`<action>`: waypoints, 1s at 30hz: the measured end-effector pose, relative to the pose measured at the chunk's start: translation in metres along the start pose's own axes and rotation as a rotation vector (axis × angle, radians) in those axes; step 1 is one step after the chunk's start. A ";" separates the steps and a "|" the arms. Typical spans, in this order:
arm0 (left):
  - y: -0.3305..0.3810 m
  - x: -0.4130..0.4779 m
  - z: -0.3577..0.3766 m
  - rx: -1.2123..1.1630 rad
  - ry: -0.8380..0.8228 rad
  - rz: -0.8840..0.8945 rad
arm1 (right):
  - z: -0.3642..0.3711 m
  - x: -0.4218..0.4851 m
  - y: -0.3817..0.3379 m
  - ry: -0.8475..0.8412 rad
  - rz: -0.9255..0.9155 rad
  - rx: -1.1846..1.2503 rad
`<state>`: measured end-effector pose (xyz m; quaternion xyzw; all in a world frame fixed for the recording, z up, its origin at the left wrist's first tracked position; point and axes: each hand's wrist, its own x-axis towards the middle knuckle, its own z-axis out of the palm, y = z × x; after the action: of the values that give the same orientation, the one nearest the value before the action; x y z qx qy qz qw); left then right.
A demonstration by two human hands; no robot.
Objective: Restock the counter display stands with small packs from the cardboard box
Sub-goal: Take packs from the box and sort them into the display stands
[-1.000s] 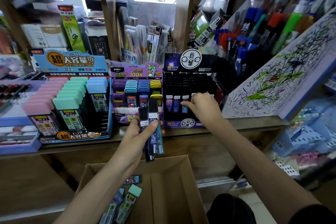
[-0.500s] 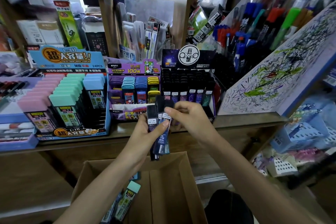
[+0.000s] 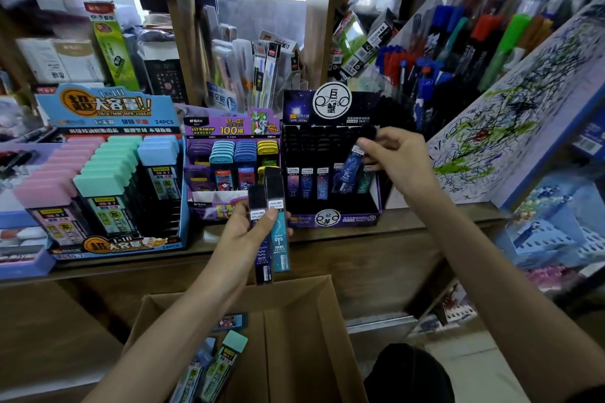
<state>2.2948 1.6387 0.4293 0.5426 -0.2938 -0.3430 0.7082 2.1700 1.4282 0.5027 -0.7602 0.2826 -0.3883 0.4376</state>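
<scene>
Up at the black display stand (image 3: pixel 330 203), the right hand (image 3: pixel 397 160) pinches one dark blue pack (image 3: pixel 349 170) above its right slots, while the left hand (image 3: pixel 248 232) grips two packs (image 3: pixel 270 226) over the cardboard box (image 3: pixel 294 330).

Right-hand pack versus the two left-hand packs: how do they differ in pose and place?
The right hand pinches one right-hand pack by its black cap; the left hand grips two left-hand packs around their middles. The right-hand pack tilts over the black stand's front row; the left-hand packs stand nearly upright above the cardboard box. The right-hand pack is dark blue; one left-hand pack is teal. All are slim and black-capped.
</scene>
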 end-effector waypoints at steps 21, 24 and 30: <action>-0.009 -0.002 -0.002 -0.044 0.005 0.002 | 0.020 0.002 0.021 -0.120 -0.018 -0.283; -0.010 -0.002 -0.002 -0.027 0.004 0.008 | 0.025 0.004 0.020 -0.086 0.006 -0.331; -0.007 -0.005 -0.001 -0.024 -0.006 0.028 | 0.028 0.007 0.008 -0.104 0.045 -0.590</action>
<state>2.2918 1.6419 0.4220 0.5290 -0.2996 -0.3381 0.7184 2.1962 1.4313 0.4890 -0.8670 0.3772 -0.2399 0.2200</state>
